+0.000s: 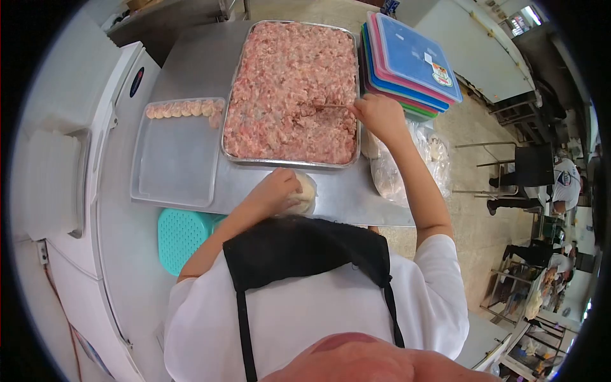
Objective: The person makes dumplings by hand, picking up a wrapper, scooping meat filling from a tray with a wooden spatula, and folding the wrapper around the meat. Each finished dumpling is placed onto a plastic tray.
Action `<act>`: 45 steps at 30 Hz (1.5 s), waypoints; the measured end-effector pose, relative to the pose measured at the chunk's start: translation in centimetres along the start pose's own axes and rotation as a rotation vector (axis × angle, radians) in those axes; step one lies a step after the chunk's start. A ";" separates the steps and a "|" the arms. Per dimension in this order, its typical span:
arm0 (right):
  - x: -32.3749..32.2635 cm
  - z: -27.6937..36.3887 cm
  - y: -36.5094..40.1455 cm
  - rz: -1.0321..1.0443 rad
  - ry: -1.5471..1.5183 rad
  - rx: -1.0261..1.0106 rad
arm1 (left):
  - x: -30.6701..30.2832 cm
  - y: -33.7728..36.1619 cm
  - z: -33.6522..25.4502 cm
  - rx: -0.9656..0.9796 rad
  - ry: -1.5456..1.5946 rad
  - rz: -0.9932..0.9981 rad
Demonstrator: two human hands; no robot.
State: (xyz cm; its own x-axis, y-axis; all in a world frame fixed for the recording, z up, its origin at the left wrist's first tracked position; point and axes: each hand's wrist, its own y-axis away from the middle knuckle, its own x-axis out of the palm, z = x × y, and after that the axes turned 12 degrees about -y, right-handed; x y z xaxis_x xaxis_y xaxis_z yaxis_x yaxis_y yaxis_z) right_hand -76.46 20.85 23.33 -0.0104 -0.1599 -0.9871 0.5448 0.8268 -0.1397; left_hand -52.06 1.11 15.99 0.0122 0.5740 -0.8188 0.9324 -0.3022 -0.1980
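A large metal tray [291, 161] is filled with ground meat [289, 89]. My right hand [380, 116] grips the end of a thin, flat stick [332, 106] at the tray's right side; the stick's other end lies in the meat. Close to my apron, my left hand [278, 191] has its fingers curled onto a stack of round, pale dough wrappers [304, 195] at the table's front edge. Whether it pinches a single wrapper is too small to tell. To the left, a clear plastic tray [175, 162] bears a row of small filled dumplings [184, 109] along its far edge.
Stacked coloured plastic lids or trays [414, 54] stand at the back right. A clear bag of pale dough pieces [398, 172] lies before them. A turquoise stool [181, 239] sits below the table's left front, beside a white freezer [111, 191]. Other people [563, 184] are far right.
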 end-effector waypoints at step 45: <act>3.4 7.7 4.6 0.014 -0.289 0.272 | -4.9 -3.8 5.4 -0.599 0.984 -0.443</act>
State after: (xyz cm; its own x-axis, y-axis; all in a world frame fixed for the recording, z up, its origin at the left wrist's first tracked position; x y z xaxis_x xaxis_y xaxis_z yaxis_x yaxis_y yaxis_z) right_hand -67.49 19.97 19.94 0.2138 -0.3269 -0.9206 0.7457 0.6634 -0.0624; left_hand -57.64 -4.59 17.84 -0.3225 0.9446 0.0615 0.9403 0.3122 0.1352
